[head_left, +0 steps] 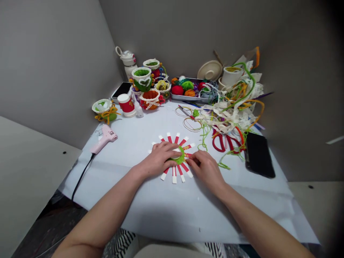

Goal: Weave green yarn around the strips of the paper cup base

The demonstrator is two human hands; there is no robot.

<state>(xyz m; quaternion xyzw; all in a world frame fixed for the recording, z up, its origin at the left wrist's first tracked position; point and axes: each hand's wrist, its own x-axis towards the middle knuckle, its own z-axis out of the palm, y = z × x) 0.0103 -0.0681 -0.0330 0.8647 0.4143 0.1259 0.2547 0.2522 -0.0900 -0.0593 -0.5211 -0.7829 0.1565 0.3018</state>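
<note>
A paper cup cut into red and white strips (174, 178) lies spread flat like a sun on the table. Green yarn (180, 157) forms a ring around its middle. My left hand (158, 159) rests over the left side, its thumb and fingers holding the ring from below and above; it hides several strips. At the right edge of the ring, my right hand (206, 168) has thumb and forefinger pinched together. What lies in that pinch is too small to make out. Loose green yarn (224, 165) trails on the table just beyond my right hand.
Left are a pink glue gun (104, 139) with its cord, and a red-and-white cup (126, 106). Yarn-covered pots (142, 79) and a metal tray (185, 98) of yarn balls stand behind. Right are tangled lace (236, 111), red-handled scissors (219, 143) and a black phone (259, 154).
</note>
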